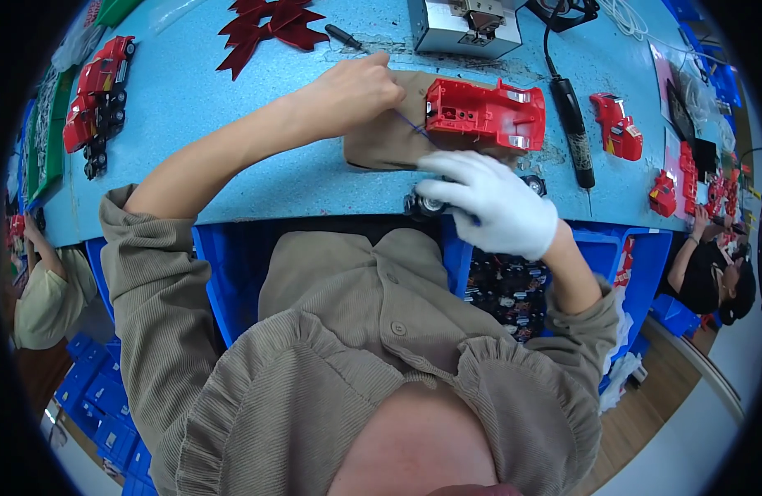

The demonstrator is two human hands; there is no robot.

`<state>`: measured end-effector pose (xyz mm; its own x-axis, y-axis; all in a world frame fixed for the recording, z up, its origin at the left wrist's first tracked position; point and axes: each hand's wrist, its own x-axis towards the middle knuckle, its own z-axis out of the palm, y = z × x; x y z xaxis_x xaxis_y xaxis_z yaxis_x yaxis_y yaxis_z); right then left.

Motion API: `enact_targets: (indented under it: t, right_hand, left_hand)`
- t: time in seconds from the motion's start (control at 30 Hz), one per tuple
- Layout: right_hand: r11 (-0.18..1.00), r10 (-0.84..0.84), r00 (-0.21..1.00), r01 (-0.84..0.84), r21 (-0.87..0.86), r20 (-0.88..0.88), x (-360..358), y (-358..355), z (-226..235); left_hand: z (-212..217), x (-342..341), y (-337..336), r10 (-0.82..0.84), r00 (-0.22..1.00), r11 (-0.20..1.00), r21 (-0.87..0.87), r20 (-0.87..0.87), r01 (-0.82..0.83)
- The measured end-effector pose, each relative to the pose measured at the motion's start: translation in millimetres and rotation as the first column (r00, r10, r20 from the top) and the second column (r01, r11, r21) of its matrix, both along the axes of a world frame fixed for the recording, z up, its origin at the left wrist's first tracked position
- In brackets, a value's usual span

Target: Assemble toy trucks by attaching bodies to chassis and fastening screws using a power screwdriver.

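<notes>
Left hand: my bare left hand (352, 91) lies on the far part of the tabletop (232, 165), fingers pinched narrow on a thin blue wire (414, 128) that runs toward the red shell.
Right hand: my right hand (492, 202), in a white glove, sits at the near edge of the tabletop, fingers curled down over a dark chassis; I cannot tell how firmly they grip.
Red shell: a red toy car shell (484, 112) lies on a tan pad, just right of my left hand and just beyond my right hand.
Chassis: the dark chassis (426, 202) with silver wheels peeks out from under my glove, at the near edge of the tabletop.
Pad: the tan pad (381, 145) lies under the shell, touching my left hand.
Soldering iron: a black iron (573, 124) lies right of the shell, tip pointing near, its cord running to the far side.
Metal box: a grey metal box (464, 29) stands at the far edge, beyond the shell.
Red parts: small red parts (616, 124) lie to the right of the iron.
Red trucks: finished red trucks (96, 95) stand at the far left.
Red bows: dark red ribbon bows (269, 29) lie far left of the box.
Bin: a blue bin (637, 264) below the tabletop edge holds more dark chassis, under my right wrist.
</notes>
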<state>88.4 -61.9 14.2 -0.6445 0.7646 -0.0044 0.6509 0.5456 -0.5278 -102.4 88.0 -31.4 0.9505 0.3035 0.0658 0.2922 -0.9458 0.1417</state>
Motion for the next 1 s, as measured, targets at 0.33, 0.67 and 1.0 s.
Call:
enact_targets:
  t: [0.33,0.67,1.0]
  right_hand:
    - [0.822,-0.563,0.804,0.521,0.230,0.190,76.1,-75.6,-54.9]
    - [0.415,-0.805,0.472,0.881,0.229,-0.359,109.7,-34.4,-49.6]
    - [0.358,-0.934,0.358,0.933,0.016,0.007,201.0,1.5,-78.9]
  left_hand:
    - [44.9,8.6,-7.6,-0.151,0.982,0.983,0.120,0.110,0.138]
    - [3.6,75.0,-9.6,0.052,0.977,0.965,-0.264,0.206,0.004]
    - [16.7,85.4,5.6,-0.004,0.995,0.915,-0.401,-0.103,-0.038]
